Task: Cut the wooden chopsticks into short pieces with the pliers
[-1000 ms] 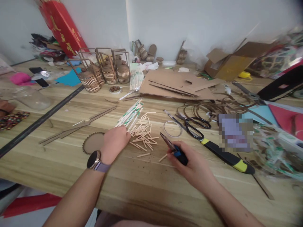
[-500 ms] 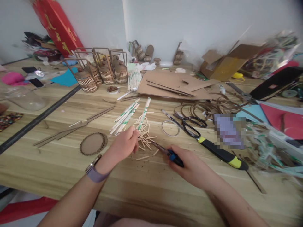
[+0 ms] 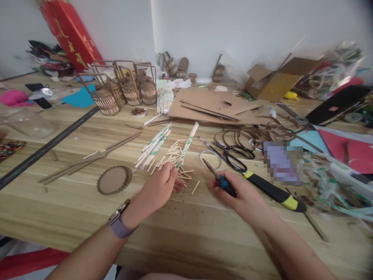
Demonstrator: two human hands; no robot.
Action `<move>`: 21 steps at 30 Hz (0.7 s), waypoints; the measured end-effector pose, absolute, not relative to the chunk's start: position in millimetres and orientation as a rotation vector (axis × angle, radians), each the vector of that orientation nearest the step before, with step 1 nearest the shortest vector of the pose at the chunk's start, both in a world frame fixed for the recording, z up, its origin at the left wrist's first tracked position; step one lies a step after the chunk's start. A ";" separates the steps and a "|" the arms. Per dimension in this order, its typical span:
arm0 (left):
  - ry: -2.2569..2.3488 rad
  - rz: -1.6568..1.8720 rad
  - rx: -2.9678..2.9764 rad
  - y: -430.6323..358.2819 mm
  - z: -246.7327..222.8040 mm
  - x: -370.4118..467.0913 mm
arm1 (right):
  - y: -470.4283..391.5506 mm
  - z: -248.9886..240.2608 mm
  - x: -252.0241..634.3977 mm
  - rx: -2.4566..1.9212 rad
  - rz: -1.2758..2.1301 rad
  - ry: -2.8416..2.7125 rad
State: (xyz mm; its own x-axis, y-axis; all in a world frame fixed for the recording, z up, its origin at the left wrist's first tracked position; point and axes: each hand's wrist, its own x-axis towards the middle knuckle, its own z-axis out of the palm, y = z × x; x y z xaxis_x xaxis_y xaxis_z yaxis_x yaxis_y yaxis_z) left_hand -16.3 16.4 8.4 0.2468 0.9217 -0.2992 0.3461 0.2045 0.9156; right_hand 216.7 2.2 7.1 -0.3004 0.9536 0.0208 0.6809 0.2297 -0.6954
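Observation:
Between the fingers of my left hand [image 3: 163, 182] is the lower end of a wrapped chopstick pack [image 3: 189, 144], white with green print, which slants up to the right. Short cut stick pieces [image 3: 171, 157] lie scattered on the wood around and beyond that hand. My right hand [image 3: 237, 190] is closed round the blue and black handles of pliers [image 3: 223, 183], whose dark jaws point up and left, apart from the sticks. More wrapped chopsticks [image 3: 154, 146] lie behind my left hand. A single cut piece [image 3: 195, 188] rests between the hands.
A scalloped cardboard disc [image 3: 114, 180] lies at left, near brown strips [image 3: 90, 160]. Black scissors [image 3: 236, 157], a clear ring [image 3: 210, 159] and a black and yellow tool [image 3: 274, 190] are at right. Small lidded baskets [image 3: 106, 102] and flat cardboard [image 3: 204, 103] stand or lie farther back.
My left hand has shifted slightly right with the pack, and more cut pieces show to its left. My right hand has moved right, taking the pliers away from the sticks.

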 end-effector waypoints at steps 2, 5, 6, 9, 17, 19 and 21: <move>1.171 0.709 1.203 12.7 5.0 -9.9 | 3.0 6.7 216.7 -1.519 0.813 -2.027; 0.969 0.639 0.943 6.4 -3.5 0.9 | 5.7 5.4 220.2 -1.577 0.738 -1.899; 0.975 0.633 0.913 5.4 -6.5 3.4 | 7.1 4.9 222.5 -1.590 0.718 -1.846; 1.057 0.708 0.935 7.4 -14.1 4.3 | 11.3 3.3 230.1 -1.616 0.710 -1.704; 1.224 0.815 1.143 18.8 -17.8 -9.7 | 11.0 1.7 228.1 -1.627 0.743 -1.603; 1.254 0.794 1.229 15.9 -14.9 -8.3 | 8.9 0.5 225.3 -1.639 0.766 -1.530; 1.256 0.727 1.326 10.8 -11.0 -4.6 | 7.1 -1.6 223.0 -1.609 0.851 -1.410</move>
